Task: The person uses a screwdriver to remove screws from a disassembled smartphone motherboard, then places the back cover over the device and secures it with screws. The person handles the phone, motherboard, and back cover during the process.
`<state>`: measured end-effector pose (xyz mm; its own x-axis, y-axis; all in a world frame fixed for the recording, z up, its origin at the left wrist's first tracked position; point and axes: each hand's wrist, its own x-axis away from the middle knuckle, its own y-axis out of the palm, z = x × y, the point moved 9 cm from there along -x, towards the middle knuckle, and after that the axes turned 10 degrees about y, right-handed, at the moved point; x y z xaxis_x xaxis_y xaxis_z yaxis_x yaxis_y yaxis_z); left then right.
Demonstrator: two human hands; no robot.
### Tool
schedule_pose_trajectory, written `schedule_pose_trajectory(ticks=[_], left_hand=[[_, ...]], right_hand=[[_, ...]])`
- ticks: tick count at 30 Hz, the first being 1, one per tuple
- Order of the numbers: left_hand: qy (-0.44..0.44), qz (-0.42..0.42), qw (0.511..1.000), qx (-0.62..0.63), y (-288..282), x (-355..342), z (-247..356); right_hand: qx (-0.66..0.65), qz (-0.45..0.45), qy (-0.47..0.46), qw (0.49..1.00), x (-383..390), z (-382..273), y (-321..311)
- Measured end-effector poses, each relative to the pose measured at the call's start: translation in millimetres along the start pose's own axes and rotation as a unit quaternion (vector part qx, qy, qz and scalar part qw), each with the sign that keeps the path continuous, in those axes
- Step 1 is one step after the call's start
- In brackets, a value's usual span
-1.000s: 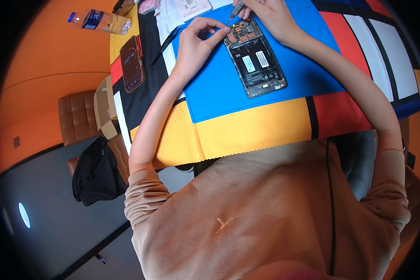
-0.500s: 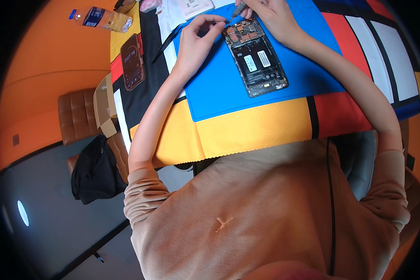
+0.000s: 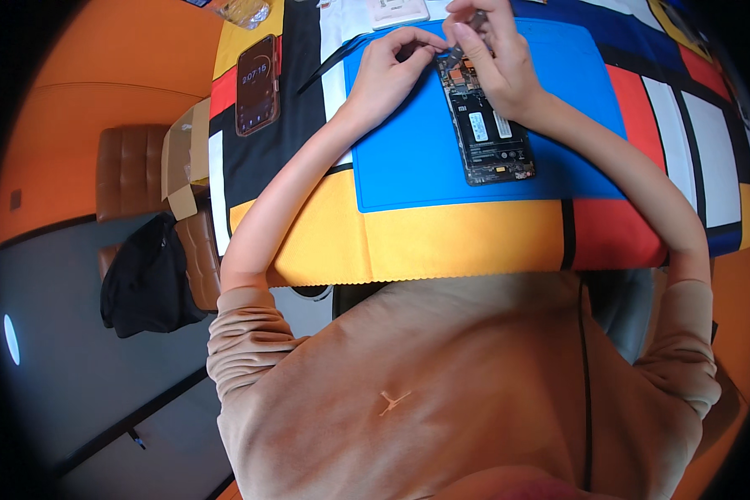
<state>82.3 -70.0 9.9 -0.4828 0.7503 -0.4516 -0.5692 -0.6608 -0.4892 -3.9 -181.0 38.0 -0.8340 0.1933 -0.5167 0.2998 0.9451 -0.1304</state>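
Black opened phone (image 3: 489,142), copper-toned circuitry (image 3: 457,77) exposed.

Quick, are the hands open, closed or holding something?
Left hand: partly closed, near the opened phone; can't tell if it holds anything.
Right hand: closed, holding a slim grey tool.

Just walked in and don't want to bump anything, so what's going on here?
A person is working on an opened phone lying on a blue mat. The right hand holds a slim grey tool at the phone's far end. The left hand is close beside it; whether it grips anything is unclear. A second phone, screen lit, lies to the left.
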Motion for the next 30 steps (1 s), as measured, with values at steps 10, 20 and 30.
schedule_pose_trajectory(ticks=[10, 20, 30], left_hand=[[0.049, -0.026, 0.997, -0.058, 5.7, -0.3, 5.5], [0.047, -0.016, 0.998, -0.047, 5.3, 0.7, 2.2], [0.075, 0.01, 0.995, -0.07, 6.8, -0.2, -7.5]], right_hand=[[0.047, -0.001, -0.032, 0.998, 4.0, -0.3, -3.2], [0.212, -0.014, -0.16, 0.964, 8.6, -20.6, 4.9], [0.139, -0.207, -0.105, 0.963, -17.4, -55.5, 24.2]])
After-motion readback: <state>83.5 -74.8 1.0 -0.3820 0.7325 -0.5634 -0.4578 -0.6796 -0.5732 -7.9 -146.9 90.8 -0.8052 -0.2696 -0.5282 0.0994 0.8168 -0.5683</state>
